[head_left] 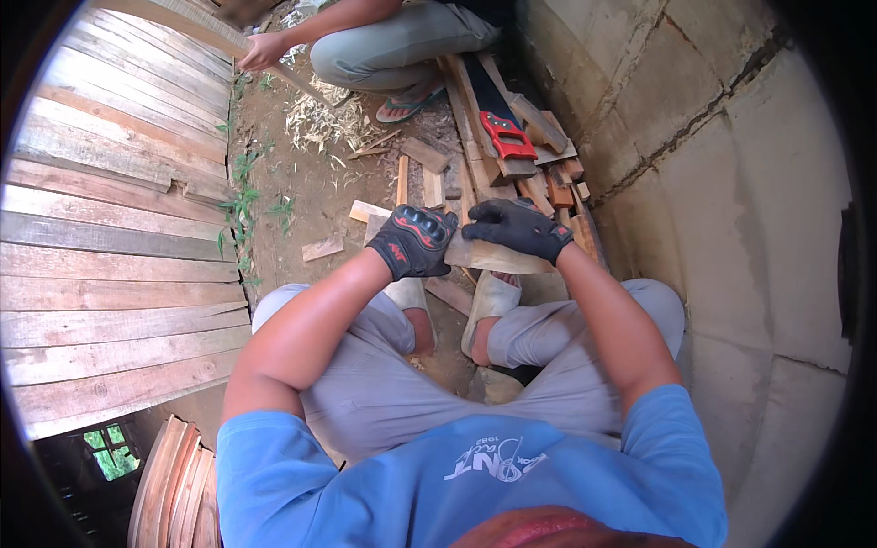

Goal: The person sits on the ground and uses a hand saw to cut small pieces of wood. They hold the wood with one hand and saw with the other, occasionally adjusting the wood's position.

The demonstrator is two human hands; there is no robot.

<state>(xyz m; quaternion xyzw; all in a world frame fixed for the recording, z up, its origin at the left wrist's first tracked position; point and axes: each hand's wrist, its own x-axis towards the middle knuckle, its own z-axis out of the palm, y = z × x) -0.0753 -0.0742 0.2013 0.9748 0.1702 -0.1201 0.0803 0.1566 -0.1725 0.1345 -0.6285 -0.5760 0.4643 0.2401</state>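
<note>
I wear black gloves on both hands. My left hand [416, 239], with hard knuckle guards and red trim, is closed at the left end of a short pale wooden board [502, 258]. Over the upper side of the same board lies my right hand [518, 228], its fingers pointing left and bent over the wood; their tips are partly hidden. The board is held level above my feet, between my knees. Just beyond my hands, a handsaw [507, 135] with a red handle and dark blade rests on long timber pieces.
Wood offcuts [425, 153] and pale shavings [315, 123] litter the dirt ground. A co-worker's hand [263, 52] grips a long wooden piece [196, 27] at the top left. A concrete wall [722, 183] rises on the right; a plank wall [119, 237] stands on the left.
</note>
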